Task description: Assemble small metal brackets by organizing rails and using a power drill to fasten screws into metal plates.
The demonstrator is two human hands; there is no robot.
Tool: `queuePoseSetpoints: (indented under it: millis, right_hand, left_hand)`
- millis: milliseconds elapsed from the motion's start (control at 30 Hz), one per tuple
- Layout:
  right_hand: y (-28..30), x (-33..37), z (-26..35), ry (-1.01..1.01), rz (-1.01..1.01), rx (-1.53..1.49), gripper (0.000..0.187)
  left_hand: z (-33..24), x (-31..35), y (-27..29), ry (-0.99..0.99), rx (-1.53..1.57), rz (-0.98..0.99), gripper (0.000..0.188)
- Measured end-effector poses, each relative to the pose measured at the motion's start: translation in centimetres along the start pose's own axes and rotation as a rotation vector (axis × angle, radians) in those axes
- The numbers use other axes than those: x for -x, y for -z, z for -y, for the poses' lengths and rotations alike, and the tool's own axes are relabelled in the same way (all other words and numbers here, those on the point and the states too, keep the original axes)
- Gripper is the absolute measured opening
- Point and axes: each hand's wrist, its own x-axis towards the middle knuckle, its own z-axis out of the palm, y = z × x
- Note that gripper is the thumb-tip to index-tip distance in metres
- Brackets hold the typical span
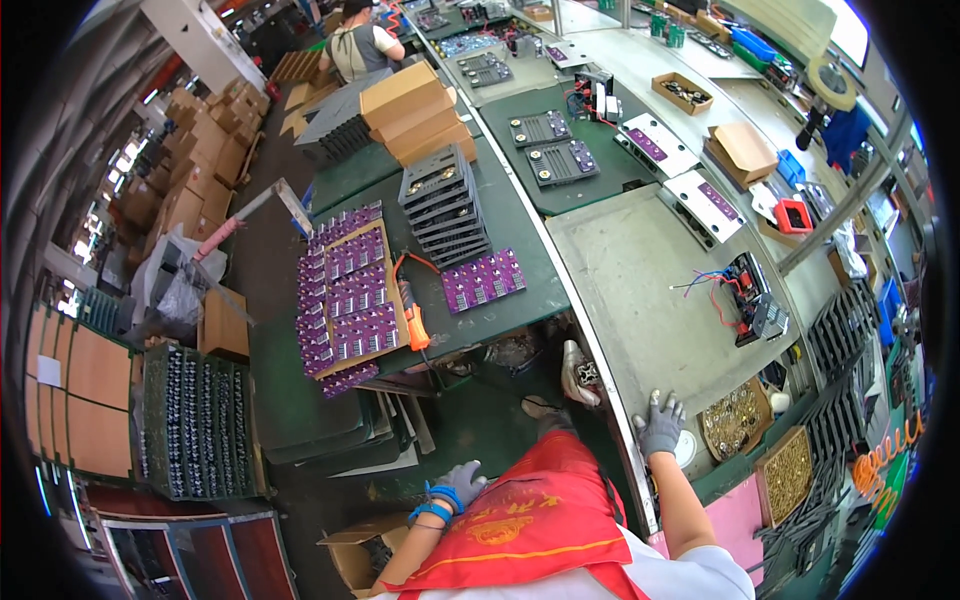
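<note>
My right hand (pixel 660 428), in a grey glove with bare fingertips, rests with spread fingers on the near edge of the grey work mat (pixel 640 280). A white round lid-like disc (pixel 685 448) lies beside it. My left hand (pixel 463 484), gloved too and with a blue band at the wrist, hangs by the red apron (pixel 530 500); its fingers are apart and nothing shows in them. Farther along the mat is a black device with red and blue wires (pixel 750 300). Purple circuit boards (pixel 350 290) cover a cardboard sheet on the left table, near an orange-handled tool (pixel 415 325).
Black plastic housings (pixel 440 205) stand stacked beyond the boards. Trays of small brass-coloured parts (pixel 735 418) and screws (pixel 787 477) sit at right. Two black panels (pixel 562 162) lie on the green mat. A co-worker (pixel 360 45) is at the far left, and an open carton (pixel 355 555) stands low by my left arm.
</note>
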Motion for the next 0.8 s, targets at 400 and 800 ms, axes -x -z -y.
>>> queuePoseSetpoints:
  millis: [400,800]
  right_hand:
    - [1.8,-11.0,8.9,-0.016,-0.034,-0.012,0.081]
    - [6.5,-24.0,20.4,-0.061,0.053,-0.008,0.082]
  left_hand:
    - [-1.6,-4.7,5.9,0.061,0.026,-0.016,0.058]
    - [-1.2,-2.6,7.9,0.329,0.158,-0.187,0.057]
